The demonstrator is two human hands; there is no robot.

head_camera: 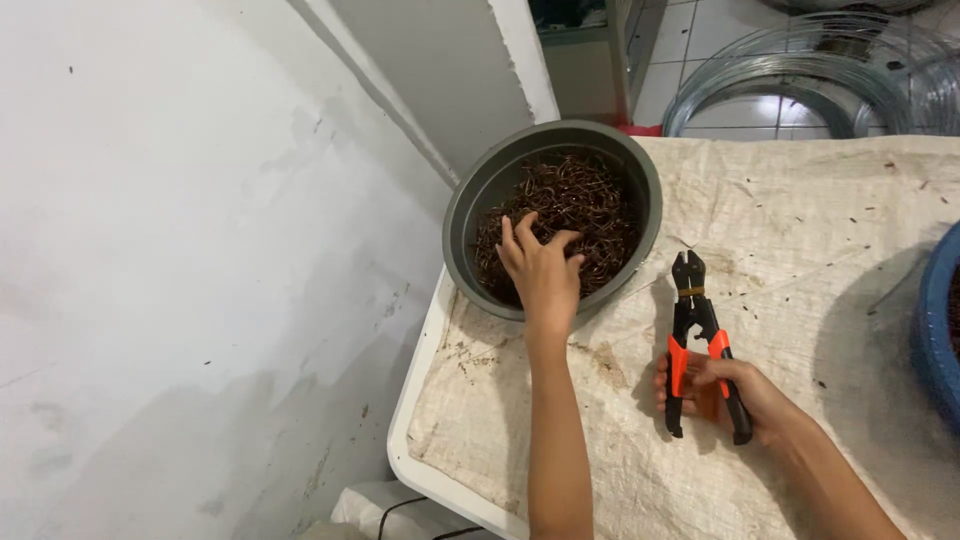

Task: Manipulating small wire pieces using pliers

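You have no package, label, sign or screen before you here. Nothing on the tabletop (pixel 800 230) carries a sticker or wrapper that you can make out, though the far top edge is too cramped to judge with any certainty.

A round grey bowl (pixel 470 215) sat at the tabletop's far left corner, heaped with thin, rusty brown wire pieces (pixel 590 205). Just to its right, a small bolt cutter (pixel 700 335) with black jaws shut and orange-and-black handles lay pointing away, upon stained sackcloth.
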